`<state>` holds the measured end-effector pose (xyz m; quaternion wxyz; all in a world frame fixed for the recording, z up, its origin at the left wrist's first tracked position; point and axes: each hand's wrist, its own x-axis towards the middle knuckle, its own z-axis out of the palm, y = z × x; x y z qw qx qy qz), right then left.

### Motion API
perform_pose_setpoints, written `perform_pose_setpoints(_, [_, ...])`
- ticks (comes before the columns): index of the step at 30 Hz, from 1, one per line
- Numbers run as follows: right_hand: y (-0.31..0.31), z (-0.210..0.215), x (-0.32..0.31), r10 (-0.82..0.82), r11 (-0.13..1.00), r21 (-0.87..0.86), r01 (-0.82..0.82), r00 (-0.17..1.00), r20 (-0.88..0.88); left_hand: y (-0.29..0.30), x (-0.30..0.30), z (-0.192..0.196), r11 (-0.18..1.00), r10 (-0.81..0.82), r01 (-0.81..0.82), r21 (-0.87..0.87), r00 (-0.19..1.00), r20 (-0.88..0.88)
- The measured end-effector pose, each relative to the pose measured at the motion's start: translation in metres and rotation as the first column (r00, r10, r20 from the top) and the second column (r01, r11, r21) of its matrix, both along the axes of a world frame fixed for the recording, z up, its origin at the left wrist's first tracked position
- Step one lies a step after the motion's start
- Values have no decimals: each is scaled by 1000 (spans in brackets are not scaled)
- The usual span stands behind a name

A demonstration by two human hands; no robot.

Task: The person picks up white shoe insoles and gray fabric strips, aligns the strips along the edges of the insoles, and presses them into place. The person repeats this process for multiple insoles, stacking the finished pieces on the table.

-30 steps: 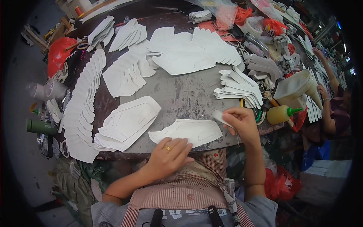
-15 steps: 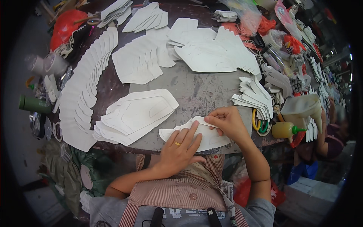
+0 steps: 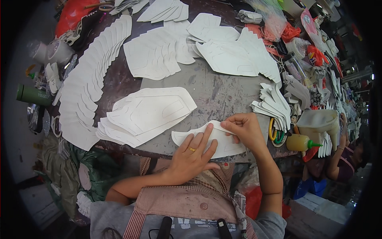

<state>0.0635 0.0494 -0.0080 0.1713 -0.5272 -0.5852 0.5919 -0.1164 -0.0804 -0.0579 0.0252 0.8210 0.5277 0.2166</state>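
A curved white cut piece [image 3: 229, 149], like a shoe-upper part, lies flat at the table's front edge. My left hand [image 3: 190, 155], with a yellow ring on it, rests across the piece with fingers spread and pressing it down. At the piece's upper edge, my right hand [image 3: 246, 129] pinches a narrow white strip between thumb and forefinger. The strip runs along that edge toward my left forefinger; whether it is separate or a folded rim, I cannot tell. To the left lies a stack of larger white pieces [image 3: 153, 107] with outlines marked on them.
A long fanned row of white pieces [image 3: 81, 93] curves along the left. More white stacks [image 3: 151, 51] lie at the back. On the right are small curved pieces [image 3: 272, 105], tape rolls [image 3: 278, 137], a yellow bottle with green tip [image 3: 297, 142] and a plastic container [image 3: 318, 119]. Another person [image 3: 344, 161] sits at far right.
The view has shifted slightly, so the tabletop things appear moved. Both hands keep nearly the same hold on the white piece.
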Motion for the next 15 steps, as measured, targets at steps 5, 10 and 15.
perform_pose_setpoints(5, [2,1,3,14,1000,-21,-14,1000,19,0,1,0,1000,1,-1,-1,1000,5])
perform_pose_setpoints(10, [5,6,2,30,998,-53,-28,999,40,2,-1,3,1000,-15,16,-10,999,50])
perform_pose_setpoints(15, [3,22,15,65,996,-60,-65,998,-1,6,1,12,997,-30,35,-67,997,69])
